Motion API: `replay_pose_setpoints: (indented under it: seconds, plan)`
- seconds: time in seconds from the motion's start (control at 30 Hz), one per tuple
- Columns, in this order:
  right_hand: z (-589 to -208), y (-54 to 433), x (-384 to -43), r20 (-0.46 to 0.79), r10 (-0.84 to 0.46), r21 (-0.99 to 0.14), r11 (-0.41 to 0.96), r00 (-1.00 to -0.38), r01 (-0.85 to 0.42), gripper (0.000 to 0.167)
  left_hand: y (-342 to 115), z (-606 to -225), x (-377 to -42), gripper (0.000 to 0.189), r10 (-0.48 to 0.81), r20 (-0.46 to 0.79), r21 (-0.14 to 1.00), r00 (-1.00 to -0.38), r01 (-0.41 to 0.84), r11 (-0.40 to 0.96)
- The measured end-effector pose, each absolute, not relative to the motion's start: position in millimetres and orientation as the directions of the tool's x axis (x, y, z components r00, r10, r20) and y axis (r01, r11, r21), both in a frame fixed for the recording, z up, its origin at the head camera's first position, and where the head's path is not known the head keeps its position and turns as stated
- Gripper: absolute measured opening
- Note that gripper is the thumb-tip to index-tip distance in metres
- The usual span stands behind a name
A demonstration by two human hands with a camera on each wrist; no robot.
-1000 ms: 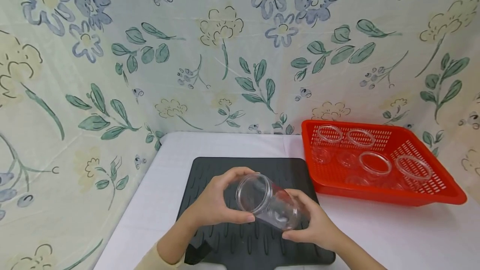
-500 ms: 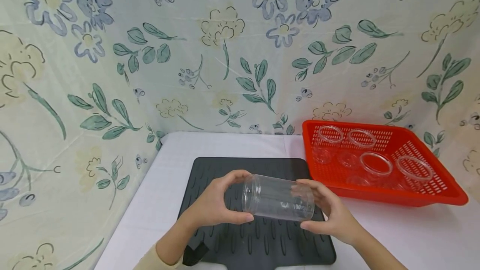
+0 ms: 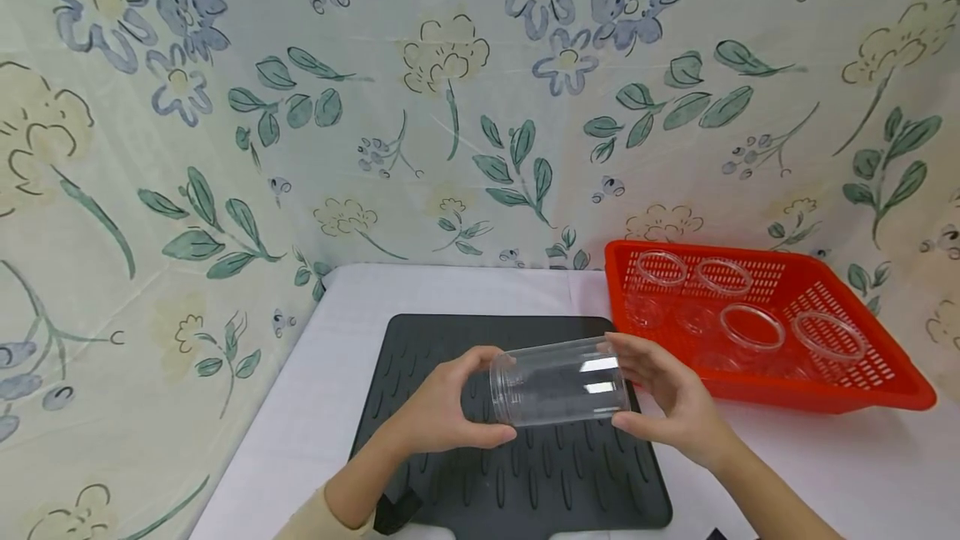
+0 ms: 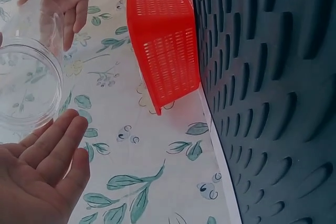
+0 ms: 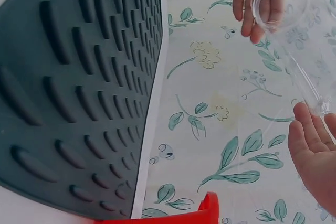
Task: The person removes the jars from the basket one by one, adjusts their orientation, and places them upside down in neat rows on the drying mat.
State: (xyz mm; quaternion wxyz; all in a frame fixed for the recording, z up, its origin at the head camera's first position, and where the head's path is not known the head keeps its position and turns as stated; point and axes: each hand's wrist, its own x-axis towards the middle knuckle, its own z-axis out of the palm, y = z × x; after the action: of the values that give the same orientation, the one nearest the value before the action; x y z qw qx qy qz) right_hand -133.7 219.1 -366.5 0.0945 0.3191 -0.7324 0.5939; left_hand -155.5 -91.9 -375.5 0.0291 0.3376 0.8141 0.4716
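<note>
A clear plastic jar (image 3: 562, 382) lies nearly sideways in the air over the dark mat, its threaded mouth to the left and its base slightly higher on the right. My left hand (image 3: 442, 415) grips the mouth end between thumb and fingers. At the base end, my right hand (image 3: 675, 398) holds it the same way. The jar's round rim (image 4: 56, 72) shows beside my left fingers in the left wrist view. From the right wrist, the see-through wall (image 5: 302, 69) runs between both hands. Nothing is visible inside the jar.
The dark ridged mat (image 3: 525, 490) lies on the white-covered table (image 3: 465, 286). To its right stands a red plastic basket (image 3: 750, 394) with several clear jars (image 3: 752, 327) in it. A floral cloth (image 3: 420, 123) hangs behind and to the left.
The jar has turned from its mouth tilted toward the head camera to lying sideways, its base end swinging right and up. My right hand moved right and up with it; the left stayed nearly in place.
</note>
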Motion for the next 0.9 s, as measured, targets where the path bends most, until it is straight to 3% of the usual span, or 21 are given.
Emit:
replay_pose_setpoints:
  seconds: [0.37, 0.57, 0.9]
  plan:
    - [-354, 208, -134, 0.582, -0.308, -0.796, -0.027, -0.753, -0.605, 0.072, -79, -383, -151, 0.069, 0.593, 0.222, 0.792, -0.774, 0.497, 0.353]
    - [-350, 204, -134, 0.587, -0.325, -0.795, -0.059, -0.741, -0.604, 0.071, -74, -391, -149, 0.07, 0.63, 0.235, 0.786, -0.74, 0.526, 0.325]
    - [-344, 189, -137, 0.689, -0.351, -0.717, -0.205, -0.634, -0.666, 0.068, -68, -400, -148, 0.071, 0.674, 0.261, 0.806, -0.691, 0.54, 0.242]
